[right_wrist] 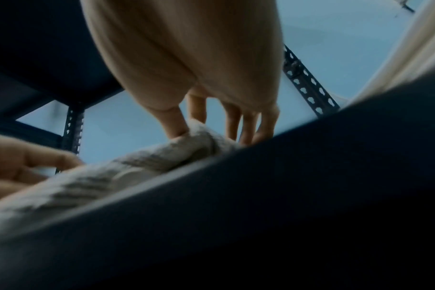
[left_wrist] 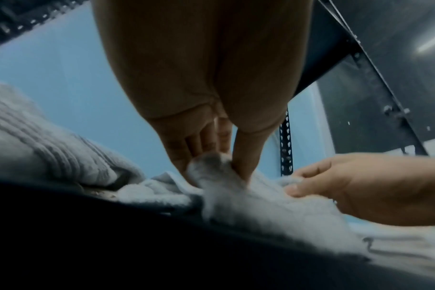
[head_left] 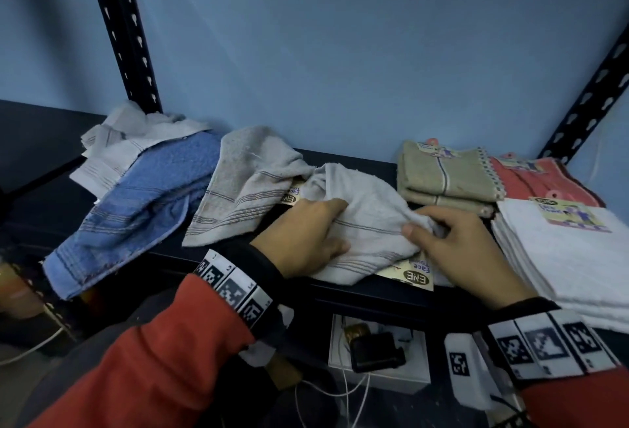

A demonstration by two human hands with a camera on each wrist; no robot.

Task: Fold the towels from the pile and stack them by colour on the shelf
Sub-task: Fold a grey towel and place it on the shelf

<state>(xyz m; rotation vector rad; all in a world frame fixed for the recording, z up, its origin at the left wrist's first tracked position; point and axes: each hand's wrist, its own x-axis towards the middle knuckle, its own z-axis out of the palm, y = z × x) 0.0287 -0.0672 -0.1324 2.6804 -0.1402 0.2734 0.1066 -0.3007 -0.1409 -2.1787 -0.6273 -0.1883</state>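
Gripping a rumpled white towel (head_left: pixel 360 220) at the front edge of the shelf (head_left: pixel 343 295), both hands are busy: the left hand (head_left: pixel 306 237) pinches a bunch of cloth between thumb and fingers, while the right hand (head_left: pixel 456 244), at 3 o'clock of it, nips a gathered corner between thumb and forefinger. A paper label (head_left: pixel 412 274) pokes out beneath. The towel lies at the shelf's centre, with the unfolded pile (head_left: pixel 143 186) off at 9 o'clock and the folded stacks – tan (head_left: pixel 449 172), red (head_left: pixel 544 182), white (head_left: pixel 571 257) – at 3 o'clock. The risk, I judge: pulling on bunched cloth gives a crooked fold, and the near hem overhangs the shelf lip – it may slide off.
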